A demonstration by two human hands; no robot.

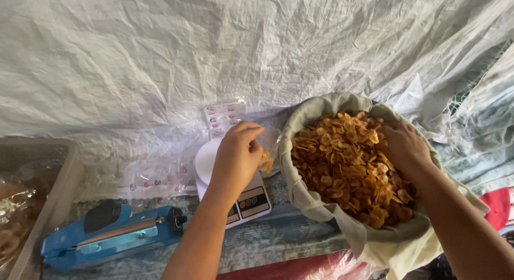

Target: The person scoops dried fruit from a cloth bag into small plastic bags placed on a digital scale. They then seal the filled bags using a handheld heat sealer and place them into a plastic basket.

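We see little free room. The big cloth-lined basket of golden chips blocks the right. The white flat kitchen scale sits just beside it. The blue metal bag sealer and grey plastic crate block the left. The crinkly white plastic sheet closes the back.

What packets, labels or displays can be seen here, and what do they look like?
Clear bag: pinched in the left hand over the scale, a few chips inside.
Empty printed bags: by the back sheet, clear with red-blue marks.
Scale panel: white scale's front, dark display.
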